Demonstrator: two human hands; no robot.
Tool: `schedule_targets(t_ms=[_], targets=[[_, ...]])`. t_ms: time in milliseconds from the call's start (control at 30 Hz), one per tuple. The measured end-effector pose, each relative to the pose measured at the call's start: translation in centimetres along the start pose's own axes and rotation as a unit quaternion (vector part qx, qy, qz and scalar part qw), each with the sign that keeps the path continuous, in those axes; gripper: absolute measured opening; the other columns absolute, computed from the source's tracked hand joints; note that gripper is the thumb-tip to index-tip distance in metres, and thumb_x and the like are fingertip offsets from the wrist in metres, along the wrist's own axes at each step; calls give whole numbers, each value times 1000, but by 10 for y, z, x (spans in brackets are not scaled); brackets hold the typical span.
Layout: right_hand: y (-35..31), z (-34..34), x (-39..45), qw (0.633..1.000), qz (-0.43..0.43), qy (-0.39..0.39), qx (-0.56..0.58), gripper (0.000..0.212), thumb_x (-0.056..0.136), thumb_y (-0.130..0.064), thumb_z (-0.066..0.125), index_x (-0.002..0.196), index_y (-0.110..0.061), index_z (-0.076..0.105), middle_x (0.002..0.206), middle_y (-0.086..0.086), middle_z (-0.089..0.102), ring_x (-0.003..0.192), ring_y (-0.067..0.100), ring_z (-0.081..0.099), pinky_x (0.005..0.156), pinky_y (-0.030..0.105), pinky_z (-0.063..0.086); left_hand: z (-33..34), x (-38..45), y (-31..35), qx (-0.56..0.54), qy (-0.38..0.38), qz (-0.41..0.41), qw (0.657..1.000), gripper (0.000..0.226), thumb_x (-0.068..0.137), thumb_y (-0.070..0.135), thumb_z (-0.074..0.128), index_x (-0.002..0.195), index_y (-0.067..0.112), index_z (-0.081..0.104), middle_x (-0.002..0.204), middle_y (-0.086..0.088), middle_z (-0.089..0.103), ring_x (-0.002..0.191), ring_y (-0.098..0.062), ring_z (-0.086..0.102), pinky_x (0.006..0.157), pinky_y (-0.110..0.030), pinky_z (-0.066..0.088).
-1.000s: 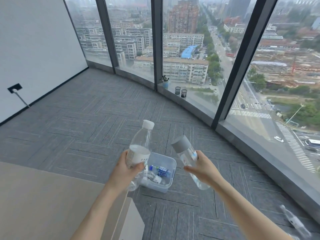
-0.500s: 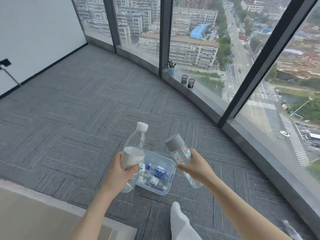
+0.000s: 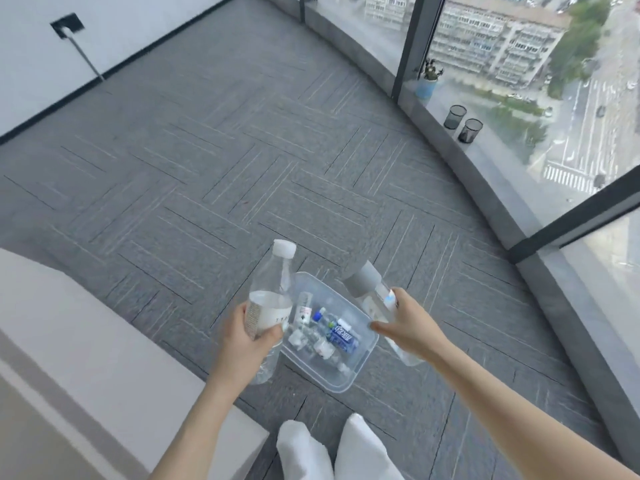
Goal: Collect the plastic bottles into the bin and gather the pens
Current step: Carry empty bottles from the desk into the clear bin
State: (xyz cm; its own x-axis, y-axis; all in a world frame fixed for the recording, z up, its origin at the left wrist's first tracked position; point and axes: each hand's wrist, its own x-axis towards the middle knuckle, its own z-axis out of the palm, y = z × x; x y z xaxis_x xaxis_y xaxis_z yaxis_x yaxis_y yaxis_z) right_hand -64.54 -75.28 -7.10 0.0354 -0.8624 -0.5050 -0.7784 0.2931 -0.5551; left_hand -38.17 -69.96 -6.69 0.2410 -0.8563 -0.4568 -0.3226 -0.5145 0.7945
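Observation:
My left hand (image 3: 247,341) grips a clear plastic bottle with a white cap and white label (image 3: 272,292), held upright over the left edge of the bin. My right hand (image 3: 407,329) grips a second clear bottle with a grey cap (image 3: 369,287), tilted with its cap toward the upper left, over the bin's right edge. Below both, on the carpet, sits a clear plastic bin (image 3: 360,363) holding several small bottles, one with a blue label (image 3: 341,336). No pens are in view.
A beige desk corner (image 3: 104,375) fills the lower left. My two white-socked feet (image 3: 332,448) stand just before the bin. Two dark mesh cups (image 3: 463,124) and a small potted plant (image 3: 428,81) stand on the window ledge at the right.
The view has tilted down and come closer to the bin. Both hands, each still holding its bottle, now hang lower over the bin's edges, and my feet have come into view.

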Motion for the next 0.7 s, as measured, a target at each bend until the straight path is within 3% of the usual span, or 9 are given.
schedule_targets(t_ms=[133, 200, 300, 367, 433, 500, 567, 700], targets=[[15, 39, 51, 999, 20, -29, -14, 62, 77, -38, 69, 128, -17, 40, 109, -2, 36, 93, 16, 48, 68, 23, 38, 22, 42, -27, -5, 12, -25, 1000, 47, 82, 18, 67, 119, 28, 39, 107, 5, 55, 93, -10, 57, 64, -20, 42], [25, 68, 76, 998, 37, -36, -19, 64, 77, -39, 68, 130, -18, 40, 110, -1, 35, 99, 16, 44, 77, 24, 38, 36, 64, -45, -11, 7, -36, 999, 51, 82, 19, 67, 124, 26, 39, 113, 1, 54, 93, -8, 57, 64, -20, 42], [37, 114, 113, 994, 67, -64, -54, 62, 78, -42, 63, 131, -21, 38, 119, -1, 43, 107, 17, 42, 84, 28, 41, 59, 94, -76, 3, 19, -61, 998, 60, 78, 17, 71, 128, 21, 38, 115, -1, 52, 95, -19, 55, 66, -26, 40], [47, 144, 137, 991, 78, -83, -72, 62, 78, -44, 58, 133, -23, 36, 127, -3, 48, 116, 18, 44, 85, 30, 40, 72, 112, -101, 16, 46, -71, 996, 74, 68, 16, 79, 130, 15, 38, 113, -3, 50, 95, -27, 54, 69, -30, 40], [61, 172, 159, 988, 84, -101, -78, 62, 78, -45, 57, 132, -25, 35, 130, -5, 48, 122, 19, 44, 82, 30, 38, 77, 128, -129, 31, 56, -81, 995, 85, 51, 29, 83, 122, 12, 40, 109, -7, 52, 85, -30, 56, 62, -22, 43], [77, 199, 176, 987, 96, -110, -73, 66, 75, -47, 57, 134, -27, 34, 133, -7, 47, 126, 19, 43, 86, 31, 40, 76, 143, -155, 36, 72, -99, 992, 77, 50, 22, 86, 109, 13, 38, 105, -13, 55, 73, -29, 56, 53, -18, 43], [91, 222, 187, 984, 106, -120, -73, 70, 75, -47, 57, 137, -29, 31, 136, -8, 45, 127, 19, 42, 92, 32, 41, 71, 157, -179, 42, 81, -120, 989, 67, 58, 6, 84, 106, 11, 38, 103, -16, 56, 74, -30, 56, 58, -29, 43], [112, 257, 205, 984, 102, -138, -52, 67, 83, -35, 58, 142, -22, 28, 145, 0, 37, 131, 22, 41, 99, 31, 40, 62, 184, -214, 36, 94, -148, 984, 59, 66, 13, 81, 109, 10, 41, 102, -13, 55, 83, -29, 56, 68, -34, 42]])
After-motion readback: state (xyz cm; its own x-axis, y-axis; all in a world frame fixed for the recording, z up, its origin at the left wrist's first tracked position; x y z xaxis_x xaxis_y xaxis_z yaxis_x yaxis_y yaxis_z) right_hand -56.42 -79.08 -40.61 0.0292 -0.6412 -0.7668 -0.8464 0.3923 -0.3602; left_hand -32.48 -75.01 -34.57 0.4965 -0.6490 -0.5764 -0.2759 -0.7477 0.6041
